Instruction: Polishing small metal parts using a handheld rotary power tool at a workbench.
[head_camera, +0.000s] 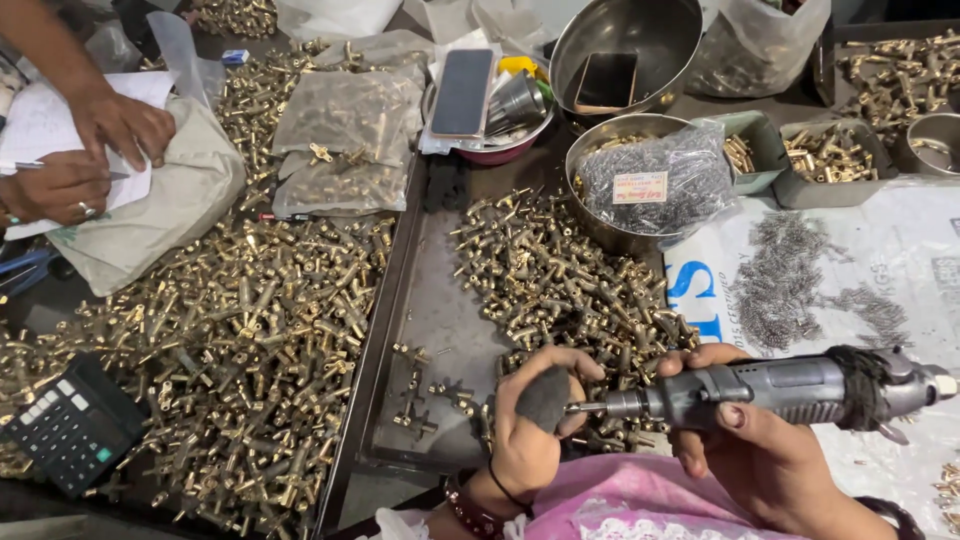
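A: What are the person's hands doing at the bottom of the frame?

B: The left hand (530, 420) is curled shut around a small dark grey pad (545, 398), with whatever sits inside it hidden. The right hand (745, 440) is wrapped tight round a grey powered hand driver (790, 390), held level, its metal tip (583, 407) pointing left and touching the pad.

A: And around them?

B: Just above both hands lies a heap of brass fittings (560, 280) on a shallow metal tray (440, 320) in the middle of the table. A far bigger spread of brass fittings (240, 340) covers the left half, with a black calculator (72, 425) at lower left.

A: To the right?

B: A white printed sheet (900, 260) carries loose small grey springs (790, 285). Above it, a steel bowl (610, 180) holds a clear bag of grey springs (655, 180).

A: Anyone else?

B: In the upper left, another person's hands (90, 150) rest on white paper (45, 125), one holding a pen (30, 166). A phone (462, 92) lies face up on a bowl at top centre.
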